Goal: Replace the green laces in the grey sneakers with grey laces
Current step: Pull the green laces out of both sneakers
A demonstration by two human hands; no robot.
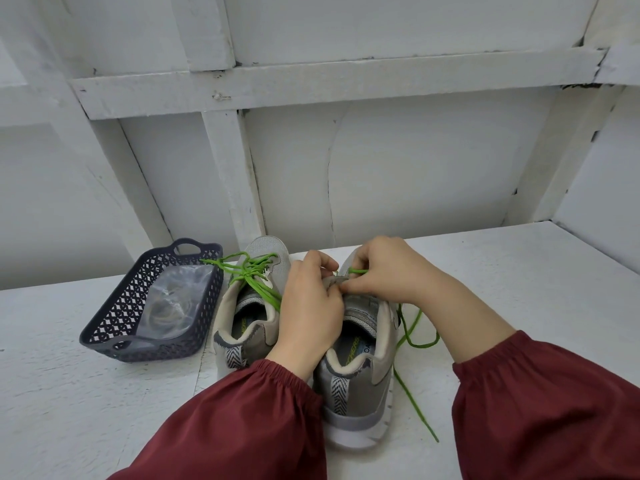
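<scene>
While two grey sneakers stand side by side in the middle of the white tabletop [519,271], heels toward the bottom of the frame, both hands meet over the right sneaker [360,375]. The right grip [388,271] is pressed together, thumb and fingertips pinching the loose green lace [412,327] just above the tongue. From that pinch the lace runs down the shoe's right side, loops on the tabletop and trails toward the lower right of the frame. The left grip [308,306] lies directly beside it, fingers curled over the top of the tongue and holding the shoe. The left sneaker [266,251] touches the right one, and its tied green lace [249,271] sits in a knot over the eyelets. At the left stands a dark basket [104,327] holding a clear plastic bag [173,299], whose contents are hard to make out.
</scene>
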